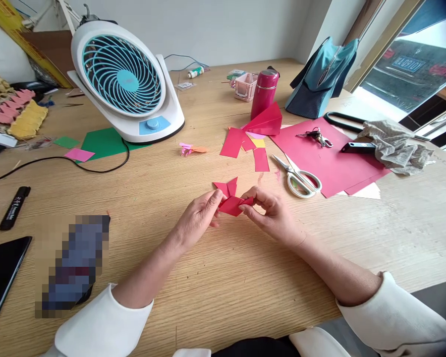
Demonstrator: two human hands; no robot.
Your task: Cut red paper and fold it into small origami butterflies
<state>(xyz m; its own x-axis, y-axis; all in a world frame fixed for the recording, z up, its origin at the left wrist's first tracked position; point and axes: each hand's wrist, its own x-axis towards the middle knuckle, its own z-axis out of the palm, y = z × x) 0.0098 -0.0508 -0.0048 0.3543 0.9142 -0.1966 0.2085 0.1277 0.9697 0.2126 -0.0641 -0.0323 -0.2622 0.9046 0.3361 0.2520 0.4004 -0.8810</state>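
A small red folded paper piece (pixel 230 206) is held just above the middle of the wooden table, with two pointed flaps standing up at its far side. My left hand (pixel 198 213) pinches its left side between thumb and fingers. On the right, my right hand (pixel 269 213) grips a narrow red corner between thumb and forefinger. Beyond the hands lie red paper rectangles (pixel 233 143) and a larger folded red paper (pixel 265 120). White-handled scissors (pixel 299 178) rest to the right, partly over the edge of large red sheets (pixel 315 158).
A white fan (pixel 128 82) stands at the back left, its black cable crossing the table. Behind the papers are a pink flask (pixel 263 91), a pink basket (pixel 245 88) and a teal bag (pixel 312 84). Keys (pixel 317 137) lie on the red sheets. A phone (pixel 3 277) and marker (pixel 15 208) lie left.
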